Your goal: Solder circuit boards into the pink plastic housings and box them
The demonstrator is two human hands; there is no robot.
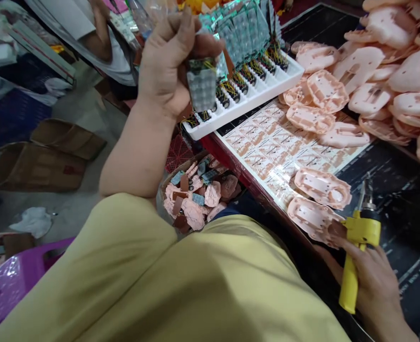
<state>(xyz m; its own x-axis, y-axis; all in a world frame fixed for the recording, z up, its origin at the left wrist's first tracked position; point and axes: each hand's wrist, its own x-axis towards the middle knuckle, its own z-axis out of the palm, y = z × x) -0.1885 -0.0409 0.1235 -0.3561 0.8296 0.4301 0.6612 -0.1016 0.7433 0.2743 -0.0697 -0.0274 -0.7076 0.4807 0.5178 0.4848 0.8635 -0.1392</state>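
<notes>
My left hand [169, 61] is raised at the top middle with its fingers closed on a grey-green circuit board [201, 88]. The board hangs in front of a white foam tray [252, 99], where similar boards stand in a row with thin wires and small dark round parts. At the lower right, my right hand [373, 275] is wrapped round a yellow soldering gun [361, 232], its metal tip pointing away from me. Some right-hand fingers reach the edge of a pink plastic shell [311, 216]. Another open shell [323, 187] lies just beyond it.
Pink shells [362, 66] are piled at the table's upper right. A printed sheet [266, 142] covers part of the black table. Below the table edge, a box holds shells and boards [195, 204]. A person [96, 42] stands at upper left, near cardboard boxes [39, 164]; a purple stool [17, 280] is lower left.
</notes>
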